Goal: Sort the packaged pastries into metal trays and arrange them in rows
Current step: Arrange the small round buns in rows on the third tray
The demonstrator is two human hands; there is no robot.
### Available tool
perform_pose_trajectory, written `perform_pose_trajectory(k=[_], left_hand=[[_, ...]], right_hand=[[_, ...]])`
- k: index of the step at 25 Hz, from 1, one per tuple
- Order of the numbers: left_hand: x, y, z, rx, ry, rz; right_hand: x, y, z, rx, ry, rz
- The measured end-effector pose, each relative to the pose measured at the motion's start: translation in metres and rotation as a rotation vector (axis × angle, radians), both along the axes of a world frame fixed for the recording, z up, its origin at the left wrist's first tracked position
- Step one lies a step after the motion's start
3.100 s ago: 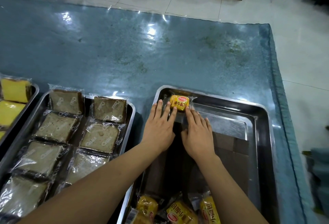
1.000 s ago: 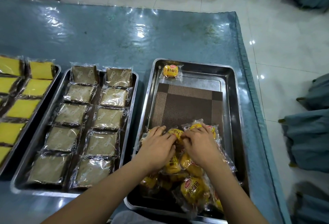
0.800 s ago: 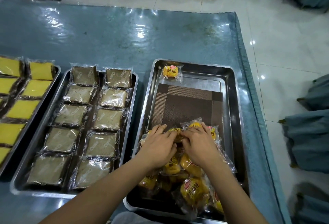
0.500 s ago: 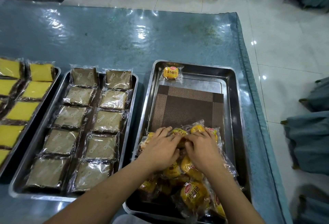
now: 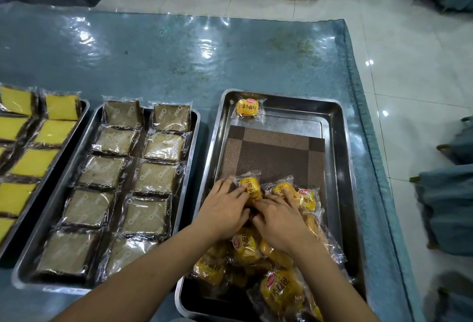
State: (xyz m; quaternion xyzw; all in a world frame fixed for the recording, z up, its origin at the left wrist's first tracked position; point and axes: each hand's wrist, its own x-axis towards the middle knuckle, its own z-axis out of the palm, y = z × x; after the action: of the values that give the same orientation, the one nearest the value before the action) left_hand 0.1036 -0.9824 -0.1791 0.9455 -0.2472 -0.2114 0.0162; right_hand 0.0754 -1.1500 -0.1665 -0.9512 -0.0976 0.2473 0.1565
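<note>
The right metal tray (image 5: 340, 168) has a brown woven mat (image 5: 276, 155) on its floor. One yellow bun packet (image 5: 248, 107) lies alone in its far left corner. A loose pile of yellow bun packets (image 5: 245, 245) fills the near end. My left hand (image 5: 225, 209) and my right hand (image 5: 279, 219) meet at the pile's far edge. Together they pinch one bun packet (image 5: 252, 188), which lies on the mat's near edge. The outer fingers of my right hand rest on a neighbouring packet (image 5: 305, 198).
A middle tray (image 5: 194, 127) holds two rows of wrapped brown cake slices (image 5: 156, 178). At the far left a third tray (image 5: 83, 111) holds wrapped yellow cake slices (image 5: 55, 132). The blue plastic-covered table (image 5: 204, 60) ends at the right, with tiled floor beyond.
After setting one packet in the far left corner, both hands drew back to the near pile. Over the last second they stayed there and worked one packet up onto the mat's edge.
</note>
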Motion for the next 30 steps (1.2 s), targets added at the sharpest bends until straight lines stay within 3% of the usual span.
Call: perform_pose_trajectory(k=[8,16,23,27,30], left_hand=[[0.015,0.002,-0.005,0.002,0.053,0.054],[0.037,-0.001,0.002,0.011,0.025,0.117],[0.045,-0.001,-0.008,0.084,-0.036,0.267],[0.036,-0.006,-0.003,-0.024,-0.138,0.257],[0.019,-0.008,0.000,-0.044,-0.107,0.234]], right_hand=[[0.042,-0.013,-0.006,-0.003,-0.162,-0.043],[0.087,-0.015,-0.020,0.033,-0.117,0.194],[0.088,-0.016,-0.026,-0.054,-0.147,0.087],[0.090,-0.014,-0.026,-0.007,-0.215,0.063],[0.093,-0.012,-0.029,0.023,-0.197,0.092]])
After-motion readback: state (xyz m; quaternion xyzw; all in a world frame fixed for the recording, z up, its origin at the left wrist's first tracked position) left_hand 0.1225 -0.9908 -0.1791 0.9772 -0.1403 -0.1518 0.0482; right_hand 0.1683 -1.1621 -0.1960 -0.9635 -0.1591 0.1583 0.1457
